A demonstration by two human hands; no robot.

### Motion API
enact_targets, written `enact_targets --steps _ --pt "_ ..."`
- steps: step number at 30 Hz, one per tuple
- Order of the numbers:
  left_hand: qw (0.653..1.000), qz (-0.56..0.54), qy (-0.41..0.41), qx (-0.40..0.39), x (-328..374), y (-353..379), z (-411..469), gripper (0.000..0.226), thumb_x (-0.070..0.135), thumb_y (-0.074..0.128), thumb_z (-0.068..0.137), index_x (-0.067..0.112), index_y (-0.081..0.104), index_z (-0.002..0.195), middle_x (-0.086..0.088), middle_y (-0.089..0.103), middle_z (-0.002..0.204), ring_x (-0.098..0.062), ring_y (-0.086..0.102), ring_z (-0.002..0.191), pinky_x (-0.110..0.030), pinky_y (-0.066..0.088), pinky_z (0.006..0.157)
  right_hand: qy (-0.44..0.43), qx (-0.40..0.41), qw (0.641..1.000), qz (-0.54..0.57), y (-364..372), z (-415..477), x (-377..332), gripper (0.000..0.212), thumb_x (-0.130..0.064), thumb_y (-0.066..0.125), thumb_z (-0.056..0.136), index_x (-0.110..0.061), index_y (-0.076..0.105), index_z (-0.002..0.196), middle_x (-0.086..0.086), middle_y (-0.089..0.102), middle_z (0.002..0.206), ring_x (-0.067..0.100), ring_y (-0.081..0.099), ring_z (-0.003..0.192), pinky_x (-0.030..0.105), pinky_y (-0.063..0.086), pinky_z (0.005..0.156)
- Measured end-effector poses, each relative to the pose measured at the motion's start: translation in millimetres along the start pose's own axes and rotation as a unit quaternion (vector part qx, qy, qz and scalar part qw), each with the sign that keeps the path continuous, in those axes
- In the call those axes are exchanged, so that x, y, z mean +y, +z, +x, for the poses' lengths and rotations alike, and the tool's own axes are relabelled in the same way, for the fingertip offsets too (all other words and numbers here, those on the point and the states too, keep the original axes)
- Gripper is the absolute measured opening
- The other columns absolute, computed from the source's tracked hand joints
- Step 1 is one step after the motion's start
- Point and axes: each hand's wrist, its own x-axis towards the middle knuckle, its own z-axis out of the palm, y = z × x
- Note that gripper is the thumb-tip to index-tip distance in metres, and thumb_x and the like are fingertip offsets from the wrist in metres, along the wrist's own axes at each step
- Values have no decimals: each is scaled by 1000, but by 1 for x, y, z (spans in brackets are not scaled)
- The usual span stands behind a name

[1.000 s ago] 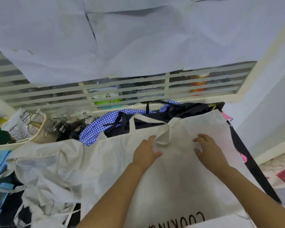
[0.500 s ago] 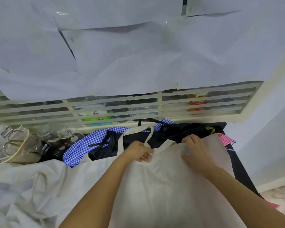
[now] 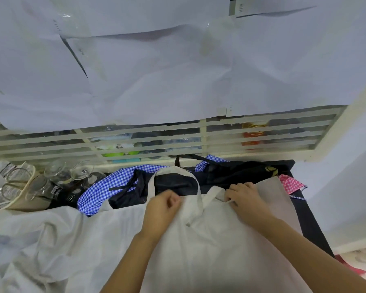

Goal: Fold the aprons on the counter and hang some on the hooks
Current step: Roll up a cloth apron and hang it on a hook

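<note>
Both forearms reach forward over the cream apron (image 3: 220, 254), which lies spread toward the worktop's (image 3: 313, 229) right edge, the left hand (image 3: 163, 210) and right hand (image 3: 246, 200) each with fingers curled tight on its top hem beside the neck loop (image 3: 178, 171).

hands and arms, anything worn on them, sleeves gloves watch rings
Nothing worn shows. The left hand and right hand are ungloved. The left forearm and right forearm are bare down to the frame's bottom edge: no sleeve, watch or bracelet. No ring shows on the visible fingers.
</note>
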Motion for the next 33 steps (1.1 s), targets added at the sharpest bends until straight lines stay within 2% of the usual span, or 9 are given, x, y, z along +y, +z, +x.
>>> enact_targets --steps 2,5,8,12,16,20,24,29,33 --pt "997 73 7 -30 -26 1 -16 8 21 69 85 27 66 80 14 66 76 -3 59 71 -18 45 69 -35 -21 999 -28 -3 0 -3 37 0 69 45 -28 55 65 -15 53 63 10 52 58 23 25 68" --pt "989 146 3 -24 -57 -6 -23 36 13 71 81 18 66 116 8 61 115 -12 56 107 -16 36 93 -8 -85 996 -12 -1 -6 -5 33 3 47 78 -25 51 94 -7 48 85 13 36 80 22 19 73" --pt "985 172 -3 -8 -69 -19 -16 51 14 74 80 15 58 128 -3 54 127 -23 49 119 -27 33 104 26 -125 991 39 4 -6 -5 23 -11 43 92 -27 48 108 -4 58 98 15 47 92 24 24 83" --pt "970 236 -55 3 -69 -32 1 40 32 70 84 23 59 122 2 56 122 -21 46 117 -34 27 103 39 -142 987 62 5 7 -10 30 -32 42 100 -35 54 127 -13 61 119 12 50 107 27 24 88" --pt "947 308 -81 -33 -70 -45 10 25 42 63 88 25 61 106 5 55 112 -18 46 115 -34 24 101 57 -122 989 64 5 16 -11 31 -29 38 103 -31 65 117 -11 67 111 13 56 103 26 28 96" --pt "963 265 -25 -34 -67 -54 15 8 35 60 92 28 60 91 8 60 98 -14 52 101 -34 23 97 110 -95 983 108 10 17 -4 25 -25 49 98 -20 73 99 -7 71 97 13 61 93 31 38 97" --pt "979 192 -50 -51 -59 -50 24 11 30 57 95 25 55 85 7 65 84 -13 58 85 -37 28 105 164 -76 977 110 14 18 -3 25 -19 48 97 -14 72 102 3 64 100 20 58 93 28 41 83" --pt "969 224 -93 -48 -57 -39 34 15 34 56 95 23 55 85 6 64 84 -14 60 90 -36 24 108 211 -96 968 98 20 22 -5 26 -10 46 94 -14 71 101 1 56 95 25 58 97 29 42 81" --pt "963 243 -109 -44 -59 -29 36 16 34 55 95 20 59 87 3 67 90 -17 60 92 -36 23 105 153 -119 980 43 17 23 -14 46 -5 44 92 -31 58 127 0 53 115 21 45 112 30 30 88"
